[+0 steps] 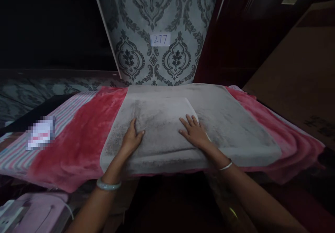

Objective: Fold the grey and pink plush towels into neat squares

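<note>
A grey plush cloth (222, 121) is spread over the table, its left part doubled over into a folded panel (157, 117). My left hand (131, 137) rests on the left side of that panel, thumb and fingers apart. On its right side, close to the panel's edge, my right hand (193, 131) lies flat with the fingers spread. Neither hand grips anything. A crease runs along the near edge of the cloth between the two wrists.
Beneath lies a red plush blanket (86, 128) with a striped end at left. A blurred white item (40, 133) sits on the stripes. A dark screen (52, 27) stands behind left, a cardboard box (300, 75) at right. Lower left is a pink object (42, 212) with a cable.
</note>
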`<action>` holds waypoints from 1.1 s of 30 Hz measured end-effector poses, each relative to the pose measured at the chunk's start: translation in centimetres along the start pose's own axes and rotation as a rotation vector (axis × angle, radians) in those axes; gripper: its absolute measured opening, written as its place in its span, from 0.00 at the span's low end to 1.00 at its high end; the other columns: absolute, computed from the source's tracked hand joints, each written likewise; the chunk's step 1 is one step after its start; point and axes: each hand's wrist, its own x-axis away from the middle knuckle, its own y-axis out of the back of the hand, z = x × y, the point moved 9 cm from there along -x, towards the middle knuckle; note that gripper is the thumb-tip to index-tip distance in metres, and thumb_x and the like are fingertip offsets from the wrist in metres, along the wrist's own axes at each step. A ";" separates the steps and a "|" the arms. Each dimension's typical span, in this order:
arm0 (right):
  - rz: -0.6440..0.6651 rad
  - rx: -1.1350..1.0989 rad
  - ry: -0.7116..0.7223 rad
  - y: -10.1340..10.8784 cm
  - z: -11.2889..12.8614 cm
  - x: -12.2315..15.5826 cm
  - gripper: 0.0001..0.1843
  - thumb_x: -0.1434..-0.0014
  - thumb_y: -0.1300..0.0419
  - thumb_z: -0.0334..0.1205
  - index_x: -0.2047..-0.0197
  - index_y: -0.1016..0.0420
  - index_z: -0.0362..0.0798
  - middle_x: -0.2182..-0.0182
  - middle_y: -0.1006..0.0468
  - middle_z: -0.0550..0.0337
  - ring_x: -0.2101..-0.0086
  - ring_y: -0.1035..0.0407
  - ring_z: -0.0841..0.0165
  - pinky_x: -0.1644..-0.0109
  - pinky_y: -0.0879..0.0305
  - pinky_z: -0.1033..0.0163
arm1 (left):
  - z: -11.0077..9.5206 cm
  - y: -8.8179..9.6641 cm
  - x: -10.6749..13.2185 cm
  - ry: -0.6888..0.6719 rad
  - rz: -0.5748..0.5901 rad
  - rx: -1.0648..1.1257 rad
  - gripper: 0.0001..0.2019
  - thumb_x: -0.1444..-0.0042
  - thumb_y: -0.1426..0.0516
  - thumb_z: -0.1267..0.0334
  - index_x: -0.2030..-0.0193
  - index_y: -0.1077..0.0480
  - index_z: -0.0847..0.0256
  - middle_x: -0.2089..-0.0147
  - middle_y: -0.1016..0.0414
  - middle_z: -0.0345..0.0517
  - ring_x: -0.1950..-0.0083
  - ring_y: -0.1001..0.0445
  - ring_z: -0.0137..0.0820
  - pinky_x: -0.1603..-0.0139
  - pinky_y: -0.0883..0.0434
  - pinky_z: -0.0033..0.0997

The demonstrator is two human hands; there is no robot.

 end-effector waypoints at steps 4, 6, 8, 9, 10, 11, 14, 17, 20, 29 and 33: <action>-0.009 0.005 -0.003 -0.6 0.0 1.0 0.35 0.29 0.56 0.60 0.24 0.52 0.59 0.25 0.57 0.55 0.27 0.64 0.52 0.29 0.53 0.41 | -0.6 -0.8 0.7 -0.034 0.062 -0.061 0.30 0.43 0.43 0.65 0.32 0.39 0.62 0.31 0.33 0.56 0.31 0.34 0.44 0.30 0.37 0.47; 0.022 0.002 -0.008 -0.5 -0.1 0.9 0.35 0.29 0.55 0.60 0.24 0.52 0.59 0.25 0.57 0.55 0.27 0.63 0.52 0.29 0.53 0.40 | -0.5 -0.5 0.6 0.019 0.127 -0.091 0.29 0.42 0.44 0.64 0.33 0.38 0.62 0.33 0.31 0.56 0.32 0.32 0.44 0.31 0.35 0.46; 0.066 -0.002 -0.016 -0.1 -0.1 0.4 0.36 0.30 0.55 0.61 0.24 0.50 0.59 0.25 0.55 0.54 0.28 0.61 0.51 0.30 0.54 0.39 | -0.6 0.2 0.3 0.077 0.180 -0.155 0.30 0.41 0.44 0.62 0.32 0.39 0.63 0.35 0.30 0.57 0.34 0.31 0.45 0.33 0.33 0.44; 0.079 -0.004 -0.019 0.3 0.0 -0.1 0.35 0.30 0.56 0.61 0.25 0.48 0.58 0.26 0.52 0.53 0.28 0.59 0.50 0.30 0.54 0.38 | -0.9 0.8 0.0 0.099 0.177 -0.211 0.31 0.41 0.44 0.62 0.30 0.40 0.62 0.35 0.30 0.57 0.35 0.30 0.45 0.35 0.31 0.44; 0.080 -0.006 -0.014 0.9 0.4 -0.7 0.35 0.30 0.56 0.61 0.25 0.46 0.57 0.26 0.50 0.51 0.29 0.57 0.50 0.30 0.55 0.37 | -1.4 1.5 -0.4 0.109 0.152 -0.282 0.32 0.40 0.44 0.61 0.29 0.42 0.61 0.35 0.31 0.58 0.36 0.29 0.46 0.36 0.30 0.44; 0.072 -0.011 -0.001 1.6 1.0 -1.6 0.35 0.29 0.57 0.61 0.26 0.45 0.56 0.27 0.48 0.49 0.29 0.56 0.50 0.30 0.56 0.37 | -2.3 2.1 -1.0 0.105 0.115 -0.360 0.33 0.39 0.45 0.61 0.27 0.45 0.60 0.35 0.32 0.59 0.37 0.28 0.46 0.38 0.30 0.44; 0.036 -0.051 0.074 3.3 4.4 -5.6 0.34 0.28 0.58 0.58 0.25 0.46 0.55 0.27 0.49 0.49 0.28 0.57 0.52 0.29 0.59 0.39 | -5.8 1.5 -3.2 0.027 0.073 -0.570 0.32 0.37 0.47 0.61 0.26 0.47 0.63 0.30 0.38 0.64 0.33 0.34 0.48 0.35 0.34 0.45; 0.032 -0.086 0.131 3.5 7.6 -9.9 0.33 0.28 0.58 0.56 0.24 0.51 0.58 0.25 0.56 0.55 0.27 0.62 0.54 0.28 0.61 0.38 | -7.7 -2.3 -4.8 -0.032 0.179 -0.696 0.30 0.35 0.48 0.56 0.28 0.42 0.65 0.25 0.45 0.64 0.25 0.47 0.54 0.28 0.45 0.54; 0.072 -0.100 0.200 1.9 8.1 -13.1 0.34 0.28 0.59 0.58 0.24 0.50 0.59 0.25 0.56 0.59 0.27 0.64 0.54 0.28 0.63 0.38 | -7.2 -5.5 -4.9 -0.058 0.243 -0.761 0.31 0.34 0.51 0.48 0.28 0.41 0.59 0.24 0.48 0.61 0.23 0.53 0.58 0.28 0.52 0.65; 0.134 -0.141 -0.144 -0.8 -5.0 -16.4 0.34 0.28 0.63 0.58 0.23 0.56 0.57 0.24 0.60 0.56 0.28 0.61 0.54 0.29 0.58 0.40 | -5.3 -6.8 -4.5 -0.122 0.232 -0.806 0.32 0.33 0.54 0.46 0.26 0.43 0.56 0.24 0.49 0.62 0.24 0.53 0.61 0.29 0.52 0.67; 0.116 -0.085 -0.225 0.7 -3.7 -15.5 0.35 0.28 0.61 0.56 0.23 0.53 0.53 0.24 0.60 0.52 0.28 0.64 0.50 0.29 0.59 0.35 | -5.6 -6.8 -4.5 -0.126 0.238 -0.803 0.32 0.33 0.54 0.45 0.27 0.43 0.57 0.24 0.49 0.63 0.24 0.53 0.61 0.29 0.51 0.66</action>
